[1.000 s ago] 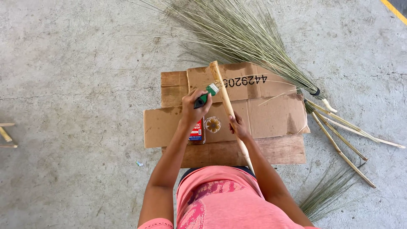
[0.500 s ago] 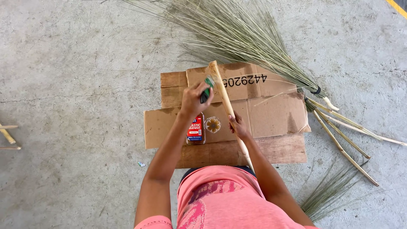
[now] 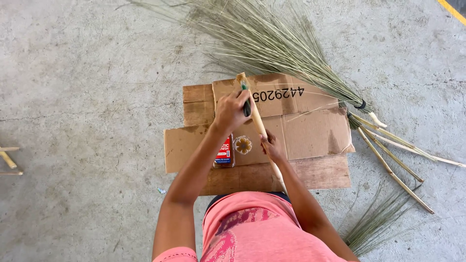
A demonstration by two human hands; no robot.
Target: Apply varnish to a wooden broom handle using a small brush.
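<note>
Nearest the camera, the person's pink shirt [image 3: 262,228] fills the lower edge, both bare arms reaching forward over a flattened cardboard sheet [image 3: 310,131] that lies on a wooden board [image 3: 315,172] on the concrete floor [image 3: 82,97].

The right hand [image 3: 273,148] has its fingers wrapped around the lower part of a pale wooden stick [image 3: 257,121], which slants from near the body up and away. The left hand [image 3: 232,109], further along the same stick, has its fingers closed on a small brush with a green handle [image 3: 245,99], pressed against the stick's upper part; the bristles are hidden, so their contact cannot be told.

Between the two hands, just below the left fingers, stands a red-labelled can [image 3: 224,151], and beside it an open round lid or tin with a flower-like pattern [image 3: 242,144], both on the cardboard.

The cardboard is brown, creased and stained; its edges lie well clear of both hands to left and right, with bare rough floor around.

Beyond the fingers, a fan of long thin dry grass stalks [image 3: 272,43] spreads across the far floor, bound by a dark band [image 3: 359,105]. To the right of the right fingers lie several slim bamboo sticks [image 3: 393,170] and a loose tuft of grass [image 3: 376,223]. At the far left edge are a few more stick ends [image 3: 8,157].
</note>
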